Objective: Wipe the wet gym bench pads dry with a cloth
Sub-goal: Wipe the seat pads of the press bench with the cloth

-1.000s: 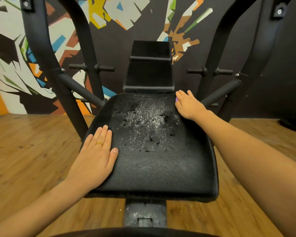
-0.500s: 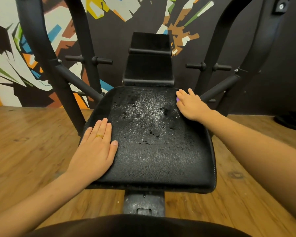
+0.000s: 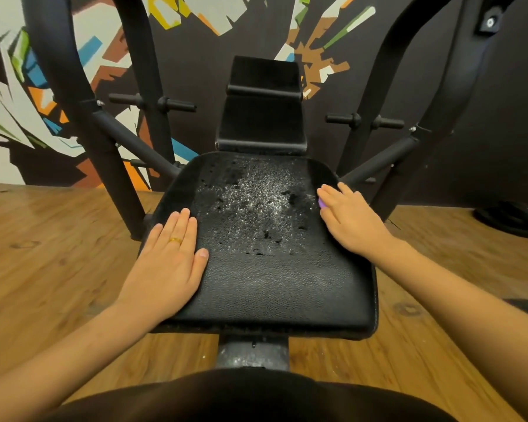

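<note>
Left hand: the left hand (image 3: 168,263) lay flat on the left edge of the seat pad (image 3: 265,287), fingers (image 3: 183,226) straight and together, gripping nothing.
Right hand: the right hand (image 3: 352,220) rested on the pad's right rear side, fingers extended and pressing on a purple cloth (image 3: 321,203), of which only a sliver showed at the fingertips.
Water: droplets (image 3: 256,196) beaded over the middle and rear of the surface, just left of the right hand.
Back pad: the back pad (image 3: 262,123) stood behind the seat, too dark to tell whether it was wet.
Risk, slipping: pressed rather than gripped, the cloth could probably have slid out from under the palm on the slick covering.
Risk, smearing: so little cloth showed that a sweep might only have spread the water.
Risk, runoff: a push toward an edge could have sent drops onto the wooden floor (image 3: 43,254).
</note>
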The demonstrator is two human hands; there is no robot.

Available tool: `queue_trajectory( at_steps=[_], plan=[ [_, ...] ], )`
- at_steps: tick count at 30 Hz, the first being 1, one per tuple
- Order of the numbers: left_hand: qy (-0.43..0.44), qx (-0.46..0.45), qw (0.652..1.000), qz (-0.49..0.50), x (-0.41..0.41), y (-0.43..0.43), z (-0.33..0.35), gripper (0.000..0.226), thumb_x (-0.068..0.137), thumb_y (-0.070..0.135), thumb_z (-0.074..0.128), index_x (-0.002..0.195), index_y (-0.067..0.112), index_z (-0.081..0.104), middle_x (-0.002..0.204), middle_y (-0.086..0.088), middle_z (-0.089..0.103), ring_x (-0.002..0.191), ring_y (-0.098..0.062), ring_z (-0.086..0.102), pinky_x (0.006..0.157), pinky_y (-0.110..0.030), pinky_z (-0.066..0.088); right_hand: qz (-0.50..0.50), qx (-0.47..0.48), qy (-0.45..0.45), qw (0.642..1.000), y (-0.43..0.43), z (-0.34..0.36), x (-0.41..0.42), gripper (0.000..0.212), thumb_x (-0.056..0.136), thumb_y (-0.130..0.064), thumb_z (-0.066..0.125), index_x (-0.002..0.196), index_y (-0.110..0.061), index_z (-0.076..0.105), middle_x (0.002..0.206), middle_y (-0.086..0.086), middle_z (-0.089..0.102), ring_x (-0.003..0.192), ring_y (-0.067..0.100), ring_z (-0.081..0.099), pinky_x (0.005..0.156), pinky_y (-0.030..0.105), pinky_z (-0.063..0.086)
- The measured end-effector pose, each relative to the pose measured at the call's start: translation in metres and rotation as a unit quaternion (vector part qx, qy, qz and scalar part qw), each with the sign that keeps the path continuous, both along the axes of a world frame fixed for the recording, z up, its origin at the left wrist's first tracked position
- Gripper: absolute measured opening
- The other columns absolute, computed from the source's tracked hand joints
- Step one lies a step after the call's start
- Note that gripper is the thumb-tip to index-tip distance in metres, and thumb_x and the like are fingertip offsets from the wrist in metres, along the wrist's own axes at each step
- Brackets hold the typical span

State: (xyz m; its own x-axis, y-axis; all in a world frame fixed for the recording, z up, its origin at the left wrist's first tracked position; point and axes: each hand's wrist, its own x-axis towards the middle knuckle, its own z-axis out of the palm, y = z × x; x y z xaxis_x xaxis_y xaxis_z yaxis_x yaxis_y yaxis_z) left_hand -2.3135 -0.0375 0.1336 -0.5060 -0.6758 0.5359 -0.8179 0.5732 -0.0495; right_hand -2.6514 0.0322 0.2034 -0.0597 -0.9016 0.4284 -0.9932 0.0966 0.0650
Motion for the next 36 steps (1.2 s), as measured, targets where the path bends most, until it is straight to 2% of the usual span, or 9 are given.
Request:
queue_trajectory(
  at_steps=[3,7,14,22,29,32,36],
  plan=[
    [-0.001,0.003,1.000,-0.002,0.000,0.001,0.002,0.073,0.102,0.048,0.014,0.156,0.001,0.029,0.164,-0.015,0.024,0.153,-0.028,0.022,0.122,-0.041,0.011,-0.007,-0.005,0.003,1.000,0.030,-0.016,0.010,0.049,0.107,-0.029,0.031,0.149,-0.007,0.044,0.155,0.009,0.044,0.144,0.036,0.033,0.113,0.050,0.032],
    [-0.005,-0.007,1.000,0.002,0.001,0.001,0.001,0.071,0.102,0.044,0.019,0.151,-0.003,0.038,0.160,-0.019,0.034,0.149,-0.032,0.031,0.120,-0.045,0.021,-0.011,-0.016,0.018,1.000,0.056,-0.035,0.024,0.059,0.105,-0.039,0.020,0.154,-0.012,0.039,0.160,0.005,0.039,0.150,0.032,0.029,0.120,0.047,0.022],
    [-0.004,-0.010,1.000,0.000,0.001,0.001,0.001,0.070,0.102,0.044,0.019,0.152,-0.002,0.037,0.160,-0.019,0.033,0.150,-0.031,0.031,0.120,-0.044,0.020,-0.037,-0.049,0.061,0.996,0.083,-0.065,0.053,0.058,0.104,-0.036,0.024,0.151,-0.010,0.045,0.157,0.007,0.044,0.148,0.031,0.034,0.120,0.047,0.025],
    [-0.002,-0.007,1.000,-0.004,0.001,0.001,0.000,0.071,0.102,0.045,0.016,0.153,-0.001,0.035,0.162,-0.018,0.030,0.151,-0.030,0.028,0.122,-0.045,0.018,0.018,-0.048,0.096,0.994,0.094,-0.075,0.055,0.055,0.106,-0.035,0.028,0.153,-0.013,0.044,0.159,0.004,0.041,0.150,0.026,0.032,0.122,0.041,0.018],
    [0.004,-0.004,1.000,-0.006,0.000,0.002,0.000,0.071,0.103,0.045,0.016,0.154,-0.001,0.034,0.162,-0.018,0.030,0.151,-0.031,0.027,0.122,-0.046,0.019,-0.056,-0.069,0.062,0.994,0.089,-0.077,0.064,0.057,0.104,-0.035,0.029,0.153,-0.009,0.042,0.159,0.007,0.040,0.151,0.029,0.028,0.123,0.045,0.019],
    [0.002,-0.005,1.000,-0.004,-0.001,0.003,0.002,0.071,0.102,0.044,0.015,0.153,-0.001,0.034,0.161,-0.019,0.031,0.151,-0.031,0.028,0.122,-0.046,0.019,-0.008,-0.047,0.078,0.996,0.086,-0.083,0.085,0.058,0.104,-0.036,0.029,0.155,-0.009,0.039,0.162,0.007,0.035,0.153,0.030,0.024,0.123,0.047,0.019],
    [-0.003,0.004,1.000,-0.003,0.001,0.000,0.000,0.072,0.102,0.045,0.014,0.153,-0.001,0.034,0.162,-0.019,0.030,0.151,-0.032,0.027,0.122,-0.046,0.020,0.030,-0.039,0.090,0.995,0.086,-0.086,0.094,0.056,0.107,-0.036,0.029,0.156,-0.012,0.035,0.164,0.005,0.032,0.154,0.024,0.020,0.123,0.041,0.013]
  ],
)
